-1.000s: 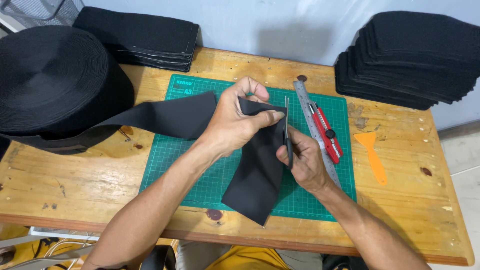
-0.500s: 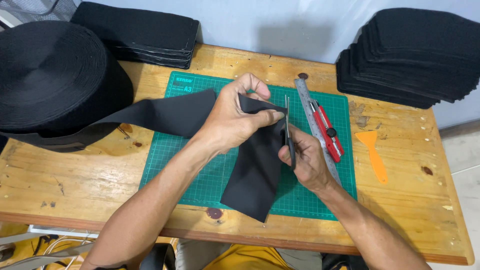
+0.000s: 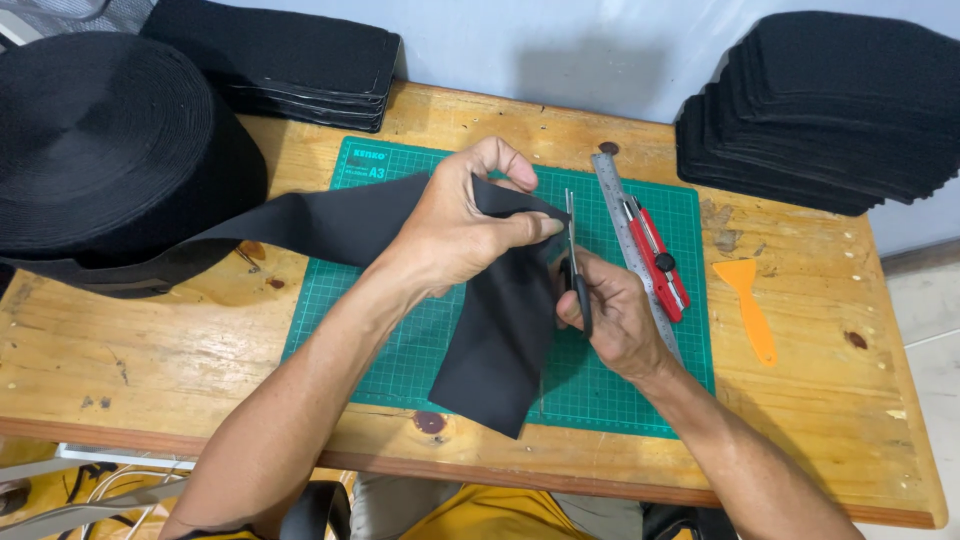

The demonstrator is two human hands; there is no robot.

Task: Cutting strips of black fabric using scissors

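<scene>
Roll [image 3: 95, 140]: far left, feeding the black strip [image 3: 500, 330].
Left hand [image 3: 460, 230]: fingers pinched on the folded strip, over the green mat [image 3: 400, 340].
Right hand [image 3: 615, 315]: fingers gripping scissors [image 3: 572, 255], blades at the fold beside the left fingertips.

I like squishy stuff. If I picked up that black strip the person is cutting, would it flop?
Probably floppy: the black strip folds over the left hand and hangs limp. Likely light, held by a finger pinch.
</scene>
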